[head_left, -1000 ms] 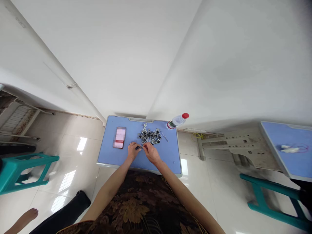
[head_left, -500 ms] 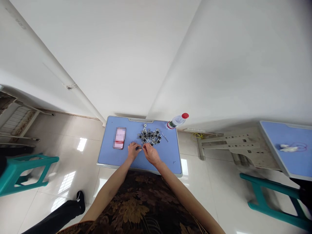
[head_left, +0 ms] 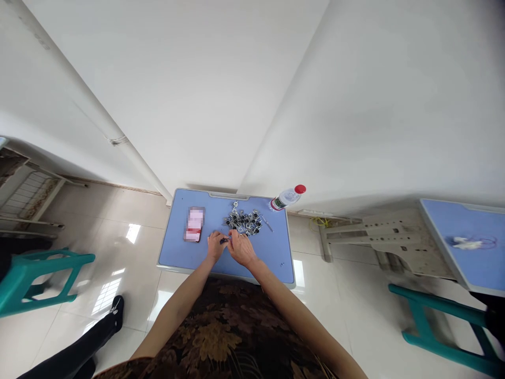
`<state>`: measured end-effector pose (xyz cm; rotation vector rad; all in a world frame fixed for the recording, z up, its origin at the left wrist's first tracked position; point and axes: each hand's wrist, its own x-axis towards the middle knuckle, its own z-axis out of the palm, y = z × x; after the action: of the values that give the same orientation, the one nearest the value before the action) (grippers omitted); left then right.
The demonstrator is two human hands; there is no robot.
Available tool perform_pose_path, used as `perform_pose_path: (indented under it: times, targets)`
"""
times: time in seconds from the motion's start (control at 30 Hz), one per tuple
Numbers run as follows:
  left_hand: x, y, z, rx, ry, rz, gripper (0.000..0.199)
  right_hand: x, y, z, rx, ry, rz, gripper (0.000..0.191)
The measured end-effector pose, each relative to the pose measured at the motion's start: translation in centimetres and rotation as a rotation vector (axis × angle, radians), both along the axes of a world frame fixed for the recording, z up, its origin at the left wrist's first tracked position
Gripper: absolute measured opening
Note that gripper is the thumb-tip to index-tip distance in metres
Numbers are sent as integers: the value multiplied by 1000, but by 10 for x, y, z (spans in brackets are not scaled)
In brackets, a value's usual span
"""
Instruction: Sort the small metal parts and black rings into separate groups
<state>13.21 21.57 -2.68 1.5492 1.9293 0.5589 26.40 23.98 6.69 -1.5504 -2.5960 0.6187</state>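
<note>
Blue desktop [head_left: 175, 247], hands [head_left: 241, 248] pinching small dark fitting [head_left: 224, 240], held crosswise, below metal hardware pile [head_left: 243, 221]

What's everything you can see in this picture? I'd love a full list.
Blue desk: one, blue with pale edge, centre.
Phone: one, pink and red, blurred, left on desk.
Pile of metal fittings: one, silver and black, mid-desk.
Thin metal rod: one, silver, right of pile.
Water bottle: one, clear, red cap, far desk corner.
Second desk: one, blue, far right.
Stools: two, teal, floor, either side.
Yellow cable: one, yellow, floor by wall.
Leg: one, black-clad, lower left.
Small piece: one, dark, between hands.
Left hand: one, at piece.
Right hand: one, beside it.
</note>
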Motion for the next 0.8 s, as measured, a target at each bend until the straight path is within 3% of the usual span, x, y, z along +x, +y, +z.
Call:
perform_pose_path:
  times: [0.23, 0.8]
  targets:
    - [0, -1, 1, 0, -5, -2, 16, 6, -4, -5, -44, -9, -69, 20]
    - [-1, 2, 5, -40, -23, 2, 16, 14, -5, -14, -100, 128, -89, 12]
